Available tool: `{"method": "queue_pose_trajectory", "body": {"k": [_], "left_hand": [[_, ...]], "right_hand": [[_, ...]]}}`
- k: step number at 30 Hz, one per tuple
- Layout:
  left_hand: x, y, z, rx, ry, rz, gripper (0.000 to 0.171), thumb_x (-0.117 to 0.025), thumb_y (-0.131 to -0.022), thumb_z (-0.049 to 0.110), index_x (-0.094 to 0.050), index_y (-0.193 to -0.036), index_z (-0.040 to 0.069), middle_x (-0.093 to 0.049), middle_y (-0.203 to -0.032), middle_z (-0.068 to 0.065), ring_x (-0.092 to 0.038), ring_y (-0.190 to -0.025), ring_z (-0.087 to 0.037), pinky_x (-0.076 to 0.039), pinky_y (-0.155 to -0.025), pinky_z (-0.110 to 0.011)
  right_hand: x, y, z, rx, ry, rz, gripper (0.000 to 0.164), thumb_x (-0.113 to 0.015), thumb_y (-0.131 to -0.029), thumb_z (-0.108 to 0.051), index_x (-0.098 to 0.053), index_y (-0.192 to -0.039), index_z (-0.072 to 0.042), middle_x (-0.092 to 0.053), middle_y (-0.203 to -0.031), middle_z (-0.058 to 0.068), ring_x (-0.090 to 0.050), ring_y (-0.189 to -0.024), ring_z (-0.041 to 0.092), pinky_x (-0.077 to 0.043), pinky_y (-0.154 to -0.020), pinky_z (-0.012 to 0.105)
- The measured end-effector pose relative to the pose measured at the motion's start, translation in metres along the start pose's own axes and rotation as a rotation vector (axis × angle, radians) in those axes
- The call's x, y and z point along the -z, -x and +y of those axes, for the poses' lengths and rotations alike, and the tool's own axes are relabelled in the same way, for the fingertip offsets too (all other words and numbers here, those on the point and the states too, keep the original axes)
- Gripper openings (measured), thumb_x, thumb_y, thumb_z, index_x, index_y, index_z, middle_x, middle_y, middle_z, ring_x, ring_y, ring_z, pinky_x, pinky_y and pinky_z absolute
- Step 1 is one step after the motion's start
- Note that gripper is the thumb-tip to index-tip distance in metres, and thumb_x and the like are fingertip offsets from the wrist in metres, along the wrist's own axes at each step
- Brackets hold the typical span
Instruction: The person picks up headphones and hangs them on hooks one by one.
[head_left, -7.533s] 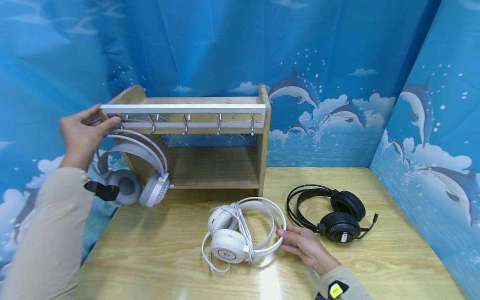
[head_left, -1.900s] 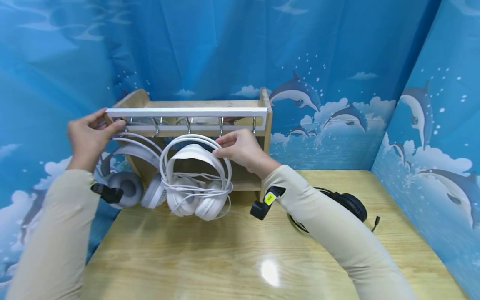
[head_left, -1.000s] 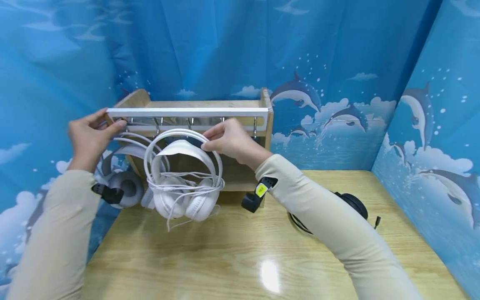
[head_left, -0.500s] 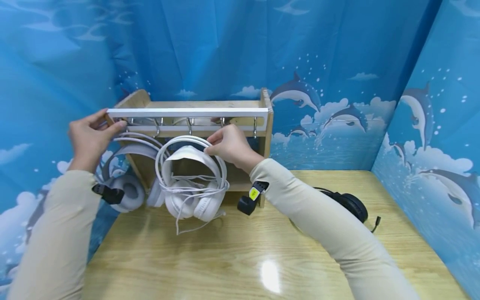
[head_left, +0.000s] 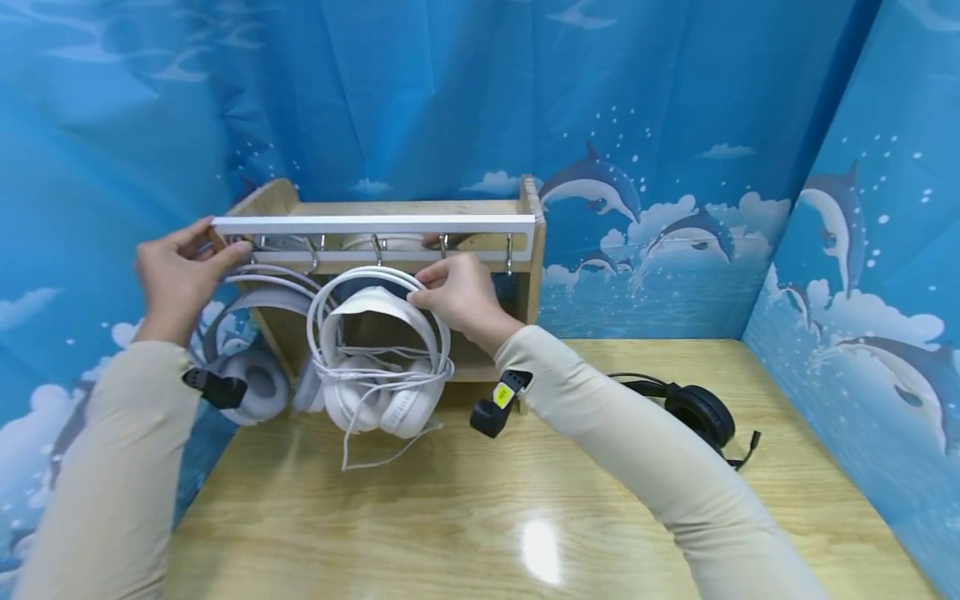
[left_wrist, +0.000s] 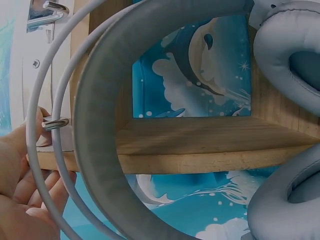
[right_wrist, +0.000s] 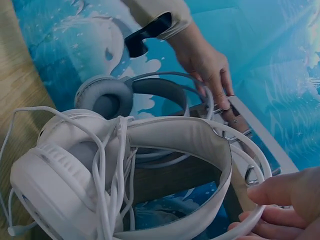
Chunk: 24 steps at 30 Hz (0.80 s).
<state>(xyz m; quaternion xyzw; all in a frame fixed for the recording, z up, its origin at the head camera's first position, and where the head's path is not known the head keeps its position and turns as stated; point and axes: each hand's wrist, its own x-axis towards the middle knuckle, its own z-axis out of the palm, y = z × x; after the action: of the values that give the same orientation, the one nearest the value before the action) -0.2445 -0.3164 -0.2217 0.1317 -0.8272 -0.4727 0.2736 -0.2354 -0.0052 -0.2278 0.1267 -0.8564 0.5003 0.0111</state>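
My left hand (head_left: 180, 279) grips the left end of a white hook rail (head_left: 375, 223), thumb on its front face. Grey headphones (head_left: 258, 387) hang beside that hand; in the left wrist view a metal hook (left_wrist: 55, 123) crosses their thin outer bands. With the thumb and fingers of my right hand (head_left: 467, 298), I pinch the right side of the outer headband of white headphones (head_left: 411, 410). These hang ear cups down, their cable wound around them and a loose end dangling. The top of their band is just below a middle hook (head_left: 377, 250); whether it touches, I cannot tell.
A wooden shelf (head_left: 534, 275) stands behind the rail. Black headphones (head_left: 701, 412) with a boom microphone lie at the right of the wooden table (head_left: 450, 533), partly behind my right forearm. Further hooks line the rail's right half. Blue dolphin-print curtains surround the table.
My right hand has lifted the white headphones from the table up to the rail. Over the last second they shift slightly right and down. The left hand stays at the rail's end.
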Motion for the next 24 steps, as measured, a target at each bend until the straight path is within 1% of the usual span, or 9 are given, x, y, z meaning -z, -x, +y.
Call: {"method": "queue_pose_trajectory", "body": {"k": [2, 7, 10, 17, 19, 24], "left_hand": [[0.0, 0.0, 0.001, 0.001, 0.004, -0.001, 0.066, -0.071, -0.081, 0.04, -0.046, -0.14, 0.025, -0.051, -0.14, -0.007, -0.055, -0.122, -0.015, -0.048, -0.097, -0.023], [0.0, -0.001, -0.001, -0.002, -0.019, -0.001, 0.066, -0.07, -0.082, 0.04, -0.045, -0.141, 0.023, -0.05, -0.141, -0.008, -0.054, -0.123, -0.016, -0.048, -0.097, -0.024], [0.0, -0.001, -0.002, -0.007, -0.034, -0.002, 0.067, -0.069, -0.082, 0.041, -0.045, -0.141, 0.023, -0.05, -0.141, -0.008, -0.054, -0.123, -0.016, -0.048, -0.098, -0.025], [0.001, 0.0, -0.001, -0.008, -0.02, -0.01, 0.067, -0.07, -0.081, 0.043, -0.046, -0.141, 0.024, -0.051, -0.141, -0.007, -0.054, -0.123, -0.016, -0.048, -0.098, -0.025], [0.001, 0.0, -0.002, -0.01, -0.016, -0.012, 0.067, -0.07, -0.081, 0.043, -0.046, -0.14, 0.024, -0.051, -0.14, -0.006, -0.055, -0.122, -0.015, -0.049, -0.097, -0.024], [0.001, -0.001, -0.003, -0.012, -0.016, -0.009, 0.066, -0.071, -0.081, 0.042, -0.047, -0.14, 0.025, -0.051, -0.14, -0.006, -0.055, -0.123, -0.016, -0.048, -0.097, -0.025]], "right_hand": [[-0.002, 0.0, 0.0, 0.001, 0.015, 0.018, 0.023, -0.075, -0.084, -0.015, -0.073, -0.106, -0.006, -0.072, -0.094, 0.004, -0.067, -0.084, 0.013, -0.057, -0.066, 0.023], [-0.006, 0.001, 0.001, 0.024, 0.068, 0.053, 0.022, -0.073, -0.086, -0.018, -0.073, -0.106, -0.009, -0.073, -0.094, 0.003, -0.067, -0.085, 0.012, -0.057, -0.068, 0.022], [-0.008, 0.001, 0.003, 0.06, 0.08, 0.071, 0.023, -0.072, -0.087, -0.018, -0.073, -0.108, -0.009, -0.073, -0.097, 0.003, -0.067, -0.089, 0.012, -0.057, -0.072, 0.023], [-0.013, 0.003, 0.013, 0.162, 0.079, 0.098, 0.029, -0.067, -0.091, -0.018, -0.069, -0.119, -0.01, -0.07, -0.113, 0.003, -0.065, -0.104, 0.013, -0.056, -0.085, 0.026], [-0.014, 0.004, 0.015, 0.181, 0.082, 0.106, 0.031, -0.066, -0.092, -0.019, -0.067, -0.121, -0.01, -0.07, -0.115, 0.002, -0.065, -0.104, 0.012, -0.055, -0.085, 0.027], [-0.017, 0.005, 0.018, 0.225, 0.105, 0.123, 0.031, -0.064, -0.092, -0.018, -0.066, -0.122, -0.01, -0.07, -0.114, 0.003, -0.066, -0.097, 0.012, -0.055, -0.08, 0.027]]}}
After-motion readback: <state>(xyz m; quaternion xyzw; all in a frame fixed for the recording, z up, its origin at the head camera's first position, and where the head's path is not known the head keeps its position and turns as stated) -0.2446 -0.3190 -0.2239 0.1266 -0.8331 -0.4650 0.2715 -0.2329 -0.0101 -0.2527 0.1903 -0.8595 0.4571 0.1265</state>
